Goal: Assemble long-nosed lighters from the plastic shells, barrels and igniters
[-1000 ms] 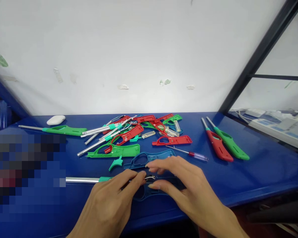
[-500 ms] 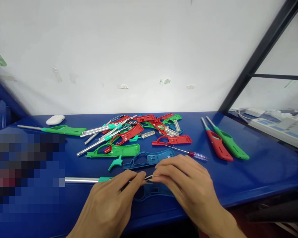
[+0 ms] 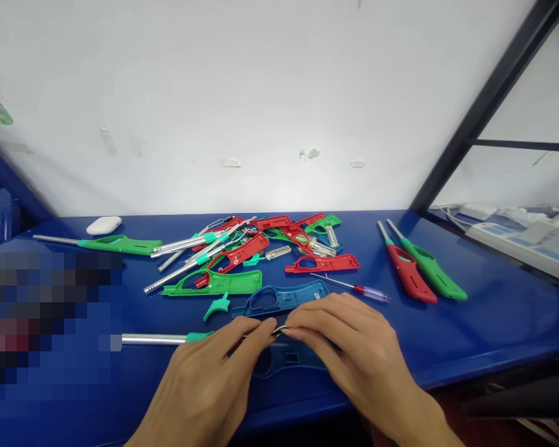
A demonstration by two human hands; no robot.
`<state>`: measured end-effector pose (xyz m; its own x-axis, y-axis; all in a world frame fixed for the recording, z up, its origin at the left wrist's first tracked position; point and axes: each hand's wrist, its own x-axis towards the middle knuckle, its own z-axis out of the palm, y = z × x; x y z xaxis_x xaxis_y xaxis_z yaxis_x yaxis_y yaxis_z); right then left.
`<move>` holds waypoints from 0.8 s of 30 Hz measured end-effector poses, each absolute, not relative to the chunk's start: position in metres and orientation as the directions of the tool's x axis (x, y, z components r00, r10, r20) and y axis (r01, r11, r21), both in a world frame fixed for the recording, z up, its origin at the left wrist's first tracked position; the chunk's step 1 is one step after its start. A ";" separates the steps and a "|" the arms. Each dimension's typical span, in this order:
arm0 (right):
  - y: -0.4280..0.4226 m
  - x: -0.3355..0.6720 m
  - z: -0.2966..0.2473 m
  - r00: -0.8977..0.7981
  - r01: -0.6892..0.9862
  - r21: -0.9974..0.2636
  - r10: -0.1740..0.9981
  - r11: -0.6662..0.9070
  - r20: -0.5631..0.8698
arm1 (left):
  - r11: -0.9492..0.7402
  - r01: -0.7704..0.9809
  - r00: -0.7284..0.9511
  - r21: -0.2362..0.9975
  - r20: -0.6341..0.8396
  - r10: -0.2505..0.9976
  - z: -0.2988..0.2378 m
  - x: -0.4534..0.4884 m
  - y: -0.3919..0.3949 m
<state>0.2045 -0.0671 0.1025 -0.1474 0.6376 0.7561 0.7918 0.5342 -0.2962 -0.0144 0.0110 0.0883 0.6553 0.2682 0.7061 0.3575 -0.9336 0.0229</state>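
Note:
Between the fingertips of both hands, thin black and white wires (image 3: 280,331) show. My left hand (image 3: 212,372) pinches their left end, and my right hand (image 3: 354,347) pinches the right end, fingers pressed together. Just below lies a blue lighter handle half (image 3: 291,361), partly covered by my hands. A metal lighter tube (image 3: 153,339) with a teal collar (image 3: 198,336) runs leftward from behind my left hand. Beyond the hands rest a second blue handle half (image 3: 289,298) and a teal trigger (image 3: 217,305).
Red and green handle halves (image 3: 235,282), metal tubes (image 3: 181,273) and clear fuel tanks (image 3: 278,252) are heaped farther back. A screwdriver (image 3: 370,293) lies right of centre. Whole red (image 3: 412,276) and green lighters (image 3: 438,273) lie right, a green lighter (image 3: 125,244) left, near a white case (image 3: 104,225).
The wires between my fingertips have shifted up slightly and bow a little more. Both hands keep their pinch, nearly in the same place.

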 end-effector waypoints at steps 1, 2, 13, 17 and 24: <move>-0.067 0.205 0.103 -0.149 0.783 -0.302 0.636 0.544 0.758 | -0.932 0.363 0.655 0.023 0.705 0.272 0.090 -0.014 0.011; -0.068 0.206 0.103 -0.150 0.777 -0.305 0.632 0.551 0.760 | -0.930 0.368 0.654 0.024 0.704 0.277 0.091 -0.013 0.011; -0.069 0.207 0.105 -0.128 0.747 -0.351 0.640 0.564 0.758 | -0.927 0.376 0.657 0.003 0.704 0.269 0.092 -0.013 0.010; -0.069 0.209 0.107 -0.080 0.738 -0.398 0.655 0.546 0.751 | -0.930 0.368 0.675 0.004 0.687 0.270 0.091 -0.014 0.010; -0.071 0.210 0.109 -0.084 0.716 -0.414 0.658 0.562 0.749 | -0.935 0.355 0.708 0.007 0.651 0.273 0.082 -0.018 0.012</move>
<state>0.2095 -0.0705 0.1087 -0.0840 0.6576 0.7486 0.7158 0.5625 -0.4138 -0.0178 0.0124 0.0820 0.7083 0.2734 0.6508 0.3548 -0.9349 0.0066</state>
